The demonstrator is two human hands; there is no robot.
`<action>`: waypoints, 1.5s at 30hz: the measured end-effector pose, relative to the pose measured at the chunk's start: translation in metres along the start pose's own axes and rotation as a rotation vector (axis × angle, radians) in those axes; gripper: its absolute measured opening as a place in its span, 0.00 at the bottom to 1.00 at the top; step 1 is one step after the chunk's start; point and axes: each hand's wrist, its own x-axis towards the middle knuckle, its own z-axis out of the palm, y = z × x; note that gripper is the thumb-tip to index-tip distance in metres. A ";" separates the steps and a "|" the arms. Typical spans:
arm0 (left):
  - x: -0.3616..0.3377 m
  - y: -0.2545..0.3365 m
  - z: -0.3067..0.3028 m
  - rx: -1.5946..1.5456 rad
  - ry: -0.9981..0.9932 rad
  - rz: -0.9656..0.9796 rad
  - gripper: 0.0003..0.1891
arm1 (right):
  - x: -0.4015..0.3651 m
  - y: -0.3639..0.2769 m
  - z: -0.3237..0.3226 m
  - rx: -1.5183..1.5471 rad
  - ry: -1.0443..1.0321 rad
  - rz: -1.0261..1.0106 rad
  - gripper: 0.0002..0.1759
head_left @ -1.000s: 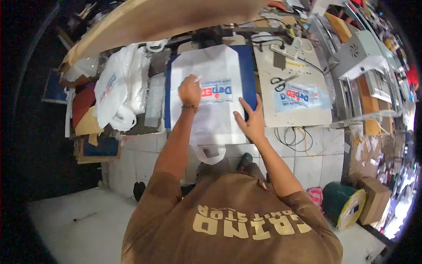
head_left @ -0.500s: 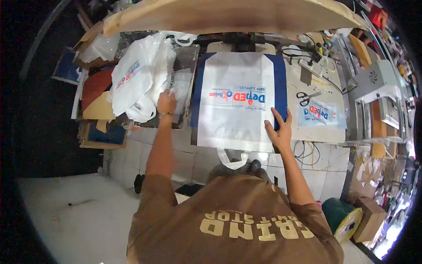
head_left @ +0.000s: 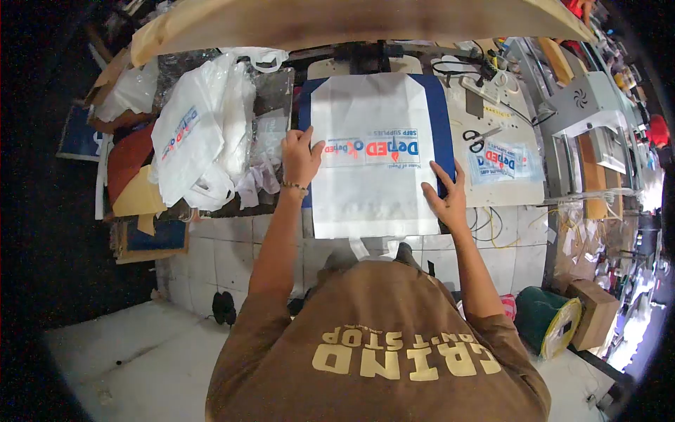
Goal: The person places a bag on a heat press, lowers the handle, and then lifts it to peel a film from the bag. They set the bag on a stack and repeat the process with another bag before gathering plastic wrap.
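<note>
A white carry bag (head_left: 373, 204) with red and blue print lies flat on a dark blue board (head_left: 441, 119), its handle hanging over the near edge. My left hand (head_left: 302, 160) rests at the bag's left edge, fingers bent and apart. At the right edge, my right hand (head_left: 448, 197) lies with thumb on the bag and fingers spread over the blue board. To the left is a heap of similar white bags (head_left: 200, 133). Crumpled white scraps (head_left: 256, 184) lie between that heap and my left hand.
Scissors (head_left: 478, 141) and a printed clear sheet (head_left: 500, 163) lie on the right of the table, below a power strip (head_left: 485, 91). A grey machine (head_left: 583, 105) stands farther right. A wide tan panel (head_left: 351, 24) overhangs the far side. A green spool (head_left: 545, 316) sits on the floor.
My left hand has come from beside the heap of bags to the left edge of the flat bag. White scraps now show beside the heap. My right hand stays at the right edge.
</note>
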 end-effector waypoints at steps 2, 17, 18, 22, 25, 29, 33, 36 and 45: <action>0.002 -0.003 0.004 -0.031 0.030 -0.026 0.18 | -0.001 0.003 0.000 -0.032 0.001 -0.014 0.30; 0.012 -0.017 0.014 -0.141 -0.098 -0.019 0.20 | 0.000 0.004 -0.001 0.037 -0.021 0.024 0.31; 0.012 -0.015 0.015 -0.141 -0.078 -0.076 0.20 | 0.000 0.004 0.000 0.033 -0.023 0.027 0.31; 0.016 -0.015 0.013 -0.136 -0.067 0.000 0.23 | 0.000 -0.001 -0.004 0.094 -0.025 0.036 0.30; 0.022 -0.016 0.009 -0.207 -0.227 -0.136 0.25 | 0.000 -0.001 -0.003 0.076 -0.019 0.042 0.30; 0.031 -0.006 0.001 -0.180 -0.263 -0.264 0.26 | 0.000 0.000 -0.003 0.056 -0.018 0.021 0.30; 0.036 -0.009 0.000 -0.092 -0.368 -0.229 0.26 | 0.000 0.004 -0.001 0.046 -0.017 0.017 0.30; 0.032 -0.009 0.004 -0.164 -0.313 -0.253 0.28 | 0.000 0.006 -0.002 0.066 -0.018 0.023 0.31; 0.033 -0.005 0.004 -0.159 -0.249 -0.381 0.29 | 0.000 0.004 -0.001 0.086 -0.014 0.041 0.30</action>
